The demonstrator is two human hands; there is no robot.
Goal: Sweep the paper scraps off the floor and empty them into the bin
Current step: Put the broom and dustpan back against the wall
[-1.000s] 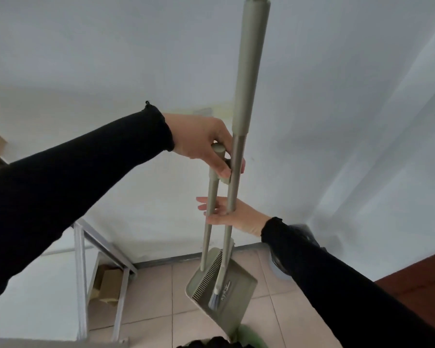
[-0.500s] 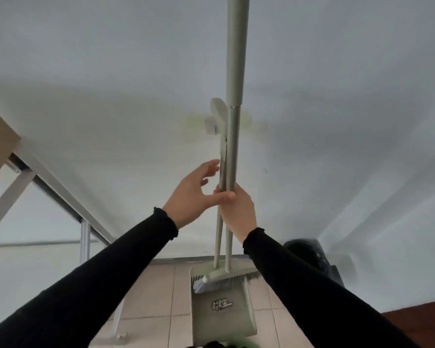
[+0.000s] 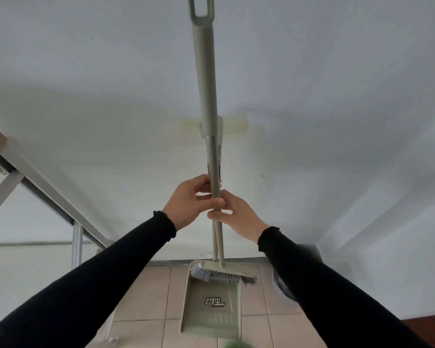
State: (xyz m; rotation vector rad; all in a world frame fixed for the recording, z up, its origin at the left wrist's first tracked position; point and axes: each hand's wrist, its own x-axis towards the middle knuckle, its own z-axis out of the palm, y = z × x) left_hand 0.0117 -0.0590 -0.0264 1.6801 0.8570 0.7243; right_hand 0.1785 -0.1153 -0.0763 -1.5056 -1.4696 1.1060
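Against the pale wall [image 3: 312, 96], a broom [image 3: 212, 172] and a long-handled dustpan [image 3: 211, 302] stand upright together, their two thin poles running side by side. Both hands meet on those poles about midway up: the left hand [image 3: 189, 204] has its thumb and fingers pinched around them from the left, and the right hand [image 3: 239, 214] sits just below and to the right, its fingers curled onto the same poles, the two hands touching. Black sleeves [image 3: 111, 277] cover both arms to the wrist. Down on the tan tiled floor [image 3: 148, 297] the broom's grey bristles [image 3: 221, 276] rest inside the upper end of the olive-grey pan, whose tray faces me with a printed label in the middle. A white metal table frame [image 3: 77, 242] stands off to the left, and a dark round object, too blurred to name, sits by the wall on the right. I cannot see any paper scraps or a bin.
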